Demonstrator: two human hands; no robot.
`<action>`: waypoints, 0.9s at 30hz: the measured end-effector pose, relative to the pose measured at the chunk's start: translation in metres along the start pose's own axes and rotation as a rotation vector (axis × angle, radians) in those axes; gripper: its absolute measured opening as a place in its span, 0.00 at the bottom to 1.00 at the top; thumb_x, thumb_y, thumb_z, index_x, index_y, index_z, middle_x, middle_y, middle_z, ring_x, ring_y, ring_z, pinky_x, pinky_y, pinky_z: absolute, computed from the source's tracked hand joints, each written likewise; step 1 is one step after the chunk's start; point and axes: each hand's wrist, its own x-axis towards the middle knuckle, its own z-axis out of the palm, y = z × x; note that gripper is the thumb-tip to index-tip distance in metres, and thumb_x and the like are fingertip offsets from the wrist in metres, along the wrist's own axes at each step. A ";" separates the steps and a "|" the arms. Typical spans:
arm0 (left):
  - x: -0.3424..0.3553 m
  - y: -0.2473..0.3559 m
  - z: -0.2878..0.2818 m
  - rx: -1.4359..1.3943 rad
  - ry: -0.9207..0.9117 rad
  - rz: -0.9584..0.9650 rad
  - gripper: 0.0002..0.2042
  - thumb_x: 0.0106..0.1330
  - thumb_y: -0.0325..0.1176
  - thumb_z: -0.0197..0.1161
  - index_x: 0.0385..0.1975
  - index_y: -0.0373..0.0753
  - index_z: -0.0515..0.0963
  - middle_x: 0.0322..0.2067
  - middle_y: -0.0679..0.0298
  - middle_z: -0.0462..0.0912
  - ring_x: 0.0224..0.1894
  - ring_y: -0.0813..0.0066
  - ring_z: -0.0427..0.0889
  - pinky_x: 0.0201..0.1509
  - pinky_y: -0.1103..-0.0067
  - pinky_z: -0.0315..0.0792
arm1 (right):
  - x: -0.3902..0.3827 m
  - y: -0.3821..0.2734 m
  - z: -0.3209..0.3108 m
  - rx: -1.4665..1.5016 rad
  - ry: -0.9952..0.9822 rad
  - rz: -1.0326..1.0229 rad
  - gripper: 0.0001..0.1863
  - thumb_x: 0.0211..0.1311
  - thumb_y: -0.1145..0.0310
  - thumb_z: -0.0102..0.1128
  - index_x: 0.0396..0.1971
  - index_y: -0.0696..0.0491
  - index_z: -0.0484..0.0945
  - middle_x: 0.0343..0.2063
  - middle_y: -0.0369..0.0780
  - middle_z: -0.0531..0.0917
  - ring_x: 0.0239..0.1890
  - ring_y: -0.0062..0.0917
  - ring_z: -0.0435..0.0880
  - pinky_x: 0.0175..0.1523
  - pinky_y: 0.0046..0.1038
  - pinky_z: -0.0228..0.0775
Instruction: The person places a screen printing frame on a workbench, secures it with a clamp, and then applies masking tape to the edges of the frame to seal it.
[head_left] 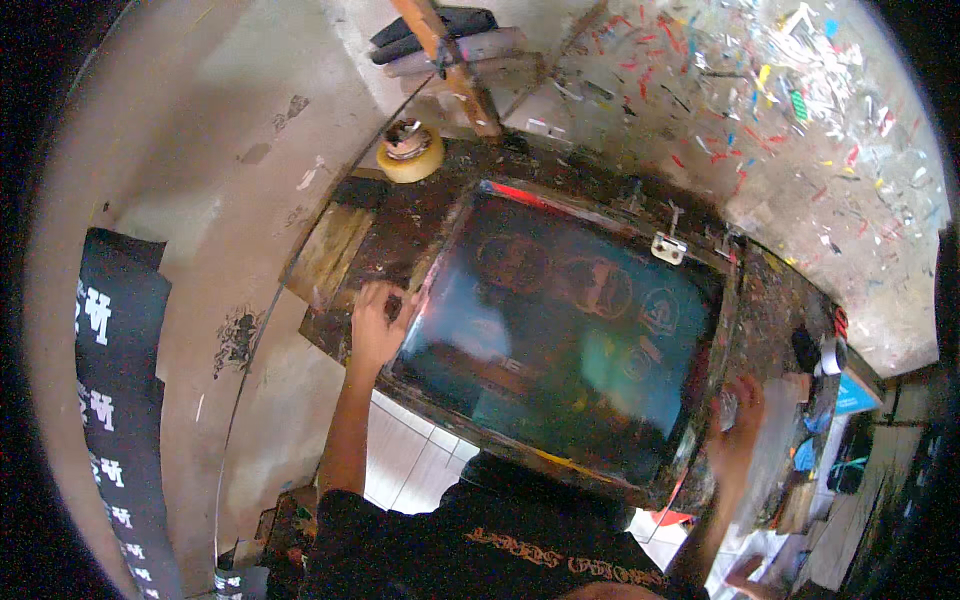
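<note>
A framed printing screen (560, 340) lies on the dark, stained worktable in front of me, its mesh dark blue-green with faint round designs and lettering. My left hand (378, 322) grips the left side of its frame, with the thumb and fingers closed at the edge. By the right side of the frame is my right hand (735, 425), smeared by motion. Whether it holds anything is not clear. A metal hinge clamp (669, 248) sits at the far edge of the frame.
A yellowish tape roll (412, 160) with a smaller roll on it stands at the table's far left. A wooden post (455, 75) rises behind. Dark printed cloth (122, 400) hangs at the left. To the right are a grey tape roll (832, 356) and a blue box (856, 396).
</note>
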 end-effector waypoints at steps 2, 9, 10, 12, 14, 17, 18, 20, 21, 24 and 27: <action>0.030 -0.023 0.005 0.008 0.097 -0.035 0.17 0.63 0.43 0.69 0.40 0.34 0.79 0.39 0.51 0.82 0.46 0.47 0.79 0.53 0.63 0.71 | -0.006 -0.031 0.025 0.015 0.053 0.057 0.17 0.64 0.71 0.61 0.52 0.56 0.75 0.63 0.48 0.68 0.66 0.45 0.67 0.71 0.43 0.57; 0.213 -0.108 0.060 -0.024 0.301 -0.176 0.39 0.47 0.54 0.78 0.55 0.34 0.74 0.54 0.44 0.77 0.58 0.47 0.75 0.62 0.60 0.70 | -0.029 -0.066 0.044 0.092 0.009 0.104 0.26 0.66 0.68 0.60 0.62 0.60 0.70 0.65 0.48 0.65 0.69 0.43 0.63 0.74 0.42 0.51; 0.242 -0.113 0.065 -0.076 0.213 -0.225 0.41 0.47 0.56 0.78 0.57 0.36 0.73 0.56 0.43 0.75 0.60 0.46 0.73 0.64 0.60 0.69 | -0.031 -0.070 0.044 0.064 0.014 0.136 0.25 0.65 0.68 0.60 0.61 0.60 0.71 0.64 0.49 0.66 0.69 0.43 0.63 0.74 0.42 0.51; 0.284 -0.118 0.089 -0.018 0.168 -0.285 0.44 0.45 0.58 0.78 0.61 0.40 0.72 0.58 0.43 0.73 0.63 0.47 0.71 0.66 0.61 0.67 | -0.036 -0.077 0.042 0.036 0.019 0.202 0.23 0.65 0.68 0.60 0.58 0.59 0.73 0.64 0.49 0.67 0.69 0.44 0.63 0.74 0.42 0.50; 0.309 -0.176 0.111 0.071 0.307 -0.338 0.43 0.44 0.60 0.77 0.60 0.43 0.74 0.56 0.45 0.75 0.61 0.48 0.72 0.66 0.61 0.68 | -0.034 -0.088 0.047 0.100 -0.005 0.223 0.20 0.66 0.67 0.60 0.55 0.58 0.75 0.63 0.49 0.67 0.69 0.44 0.63 0.74 0.43 0.50; 0.335 -0.233 0.105 -0.122 0.376 -0.363 0.42 0.42 0.62 0.78 0.57 0.42 0.77 0.53 0.49 0.80 0.58 0.51 0.76 0.63 0.61 0.71 | -0.023 -0.102 0.061 0.195 -0.024 0.246 0.17 0.66 0.66 0.61 0.51 0.57 0.76 0.62 0.49 0.68 0.69 0.45 0.63 0.73 0.44 0.50; 0.336 -0.243 0.098 -0.136 0.345 -0.364 0.42 0.42 0.61 0.78 0.56 0.40 0.77 0.52 0.49 0.80 0.57 0.51 0.77 0.62 0.61 0.71 | -0.018 -0.105 0.066 0.187 -0.015 0.229 0.17 0.65 0.66 0.61 0.50 0.57 0.77 0.62 0.49 0.69 0.69 0.45 0.64 0.73 0.44 0.51; 0.335 -0.179 0.126 -0.180 0.257 -0.353 0.42 0.41 0.60 0.79 0.54 0.36 0.77 0.51 0.50 0.81 0.56 0.52 0.79 0.61 0.61 0.72 | -0.018 -0.107 0.067 0.071 0.025 0.269 0.16 0.65 0.65 0.61 0.48 0.57 0.77 0.61 0.49 0.70 0.68 0.44 0.64 0.73 0.44 0.51; 0.329 -0.155 0.122 -0.134 0.264 -0.353 0.42 0.41 0.59 0.80 0.52 0.35 0.78 0.51 0.50 0.82 0.55 0.52 0.79 0.60 0.62 0.73 | -0.017 -0.107 0.068 0.077 0.028 0.266 0.15 0.65 0.65 0.61 0.48 0.57 0.77 0.61 0.49 0.70 0.68 0.44 0.64 0.73 0.44 0.51; 0.316 -0.157 0.102 -0.411 0.237 -0.155 0.40 0.39 0.56 0.82 0.49 0.33 0.78 0.47 0.51 0.84 0.50 0.56 0.83 0.56 0.64 0.76 | -0.005 -0.111 0.076 0.155 0.014 0.220 0.15 0.65 0.66 0.61 0.47 0.57 0.77 0.61 0.48 0.71 0.68 0.44 0.64 0.73 0.43 0.51; 0.305 -0.122 0.111 -0.440 0.260 -0.038 0.37 0.41 0.51 0.83 0.48 0.32 0.79 0.43 0.52 0.85 0.46 0.58 0.85 0.53 0.67 0.77 | 0.001 -0.114 0.078 0.150 0.023 0.225 0.14 0.64 0.67 0.62 0.46 0.57 0.78 0.60 0.47 0.71 0.68 0.44 0.65 0.73 0.43 0.52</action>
